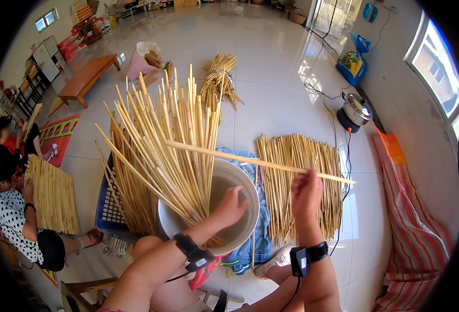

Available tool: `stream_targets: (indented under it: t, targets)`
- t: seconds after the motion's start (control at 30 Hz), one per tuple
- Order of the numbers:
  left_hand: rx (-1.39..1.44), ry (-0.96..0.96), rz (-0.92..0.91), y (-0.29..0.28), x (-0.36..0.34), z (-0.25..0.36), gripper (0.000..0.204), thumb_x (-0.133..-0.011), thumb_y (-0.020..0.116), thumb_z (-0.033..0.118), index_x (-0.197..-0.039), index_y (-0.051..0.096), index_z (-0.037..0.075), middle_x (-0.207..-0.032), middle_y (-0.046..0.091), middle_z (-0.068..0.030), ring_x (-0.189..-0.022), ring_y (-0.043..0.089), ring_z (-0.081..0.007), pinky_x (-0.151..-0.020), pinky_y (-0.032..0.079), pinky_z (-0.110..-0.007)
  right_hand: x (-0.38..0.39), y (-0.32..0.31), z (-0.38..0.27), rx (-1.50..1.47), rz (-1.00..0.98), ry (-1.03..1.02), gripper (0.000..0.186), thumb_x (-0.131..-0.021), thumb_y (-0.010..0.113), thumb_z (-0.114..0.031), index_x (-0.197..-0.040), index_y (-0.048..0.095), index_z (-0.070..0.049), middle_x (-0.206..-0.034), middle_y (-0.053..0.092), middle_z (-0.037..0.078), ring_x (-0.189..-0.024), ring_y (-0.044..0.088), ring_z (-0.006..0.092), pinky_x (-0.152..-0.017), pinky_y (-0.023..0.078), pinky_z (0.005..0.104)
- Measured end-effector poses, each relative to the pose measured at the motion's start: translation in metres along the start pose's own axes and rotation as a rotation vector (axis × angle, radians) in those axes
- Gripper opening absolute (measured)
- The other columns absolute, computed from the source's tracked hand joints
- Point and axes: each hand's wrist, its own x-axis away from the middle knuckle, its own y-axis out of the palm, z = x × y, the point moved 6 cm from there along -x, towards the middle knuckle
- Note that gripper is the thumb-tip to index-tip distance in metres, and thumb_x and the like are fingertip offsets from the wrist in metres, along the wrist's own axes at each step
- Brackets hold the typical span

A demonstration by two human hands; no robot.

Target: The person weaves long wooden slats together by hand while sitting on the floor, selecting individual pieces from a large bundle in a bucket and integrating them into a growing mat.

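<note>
My right hand [306, 193] pinches one long, pale reed stalk [240, 158] near its right end. The stalk lies almost level above a white bucket [254, 195], its left end crossing in front of other reeds. Over the bucket's right inside, my left hand [232, 205] is empty, with its fingers apart. A thick bunch of upright reed stalks [162, 151] leans to the left in the bucket. Beyond my right hand, a panel of reeds laid side by side [279, 192] rests on the tiled floor.
Left of the bucket stands a blue crate [104, 208] with more reeds. A tied reed bundle [216, 86] lies farther off. At right are an electric pot [355, 110], its cord, and striped cloth [414, 234]. Two people sit at left, one holding a reed panel [52, 195].
</note>
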Motion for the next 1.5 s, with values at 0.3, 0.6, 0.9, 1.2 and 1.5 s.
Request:
stream_targets:
  t: [0.3,0.6,0.9,1.2,1.5]
  targets:
    - [-0.467,-0.463,0.335,-0.020,-0.009,-0.128,0.080,-0.087,0.051,0.022,-0.140,0.002,-0.014,-0.141,0.020,-0.0378,-0.129,0.030,-0.0461,-0.108,0.027,-0.044,0.001,-0.002,-0.063,0.458,-0.015,-0.478,0.020,-0.099,0.042,-0.020,-0.085,0.048,-0.006,-0.059,0.043,-0.002,-0.046,0.037,0.0034,-0.041,0.030,0.0185]
    - [-0.197,-0.740,0.454,-0.019,-0.002,-0.179,0.048,-0.091,0.044,0.025,-0.122,0.040,-0.010,-0.121,0.052,-0.0286,-0.107,0.055,-0.0395,-0.093,0.042,-0.044,0.033,0.040,-0.035,0.971,-0.551,-0.522,0.008,-0.091,0.054,-0.008,-0.090,0.053,-0.001,-0.064,0.055,0.014,-0.055,0.056,0.0251,-0.055,0.046,0.0335]
    - [0.481,-0.580,-0.261,0.020,0.009,-0.129,0.038,-0.097,0.039,0.030,-0.116,0.055,0.001,-0.099,0.060,-0.0074,-0.085,0.055,-0.0177,-0.078,0.045,-0.032,0.045,0.058,0.011,1.028,-0.840,-0.259,0.013,-0.092,0.054,-0.012,-0.093,0.054,0.001,-0.067,0.056,0.013,-0.061,0.056,0.0221,-0.059,0.046,0.0327]
    - [0.246,0.099,-0.057,0.007,0.006,0.018,0.033,-0.101,0.033,0.029,-0.094,0.054,0.003,-0.075,0.051,-0.0035,-0.075,0.051,-0.0137,-0.077,0.042,-0.026,0.026,0.047,0.025,0.752,-0.610,-0.167,0.015,-0.094,0.053,-0.013,-0.097,0.054,0.002,-0.065,0.054,0.006,-0.056,0.051,0.0114,-0.053,0.042,0.0269]
    - [0.108,0.210,-0.323,0.003,0.013,0.034,0.030,-0.101,0.035,0.024,-0.079,0.045,0.006,-0.066,0.042,-0.0028,-0.061,0.040,-0.0147,-0.061,0.037,-0.028,0.004,0.022,-0.044,0.577,-0.285,-0.370,0.029,-0.101,0.037,-0.029,-0.081,0.048,-0.010,-0.061,0.040,-0.003,-0.051,0.035,0.0046,-0.045,0.030,0.0200]
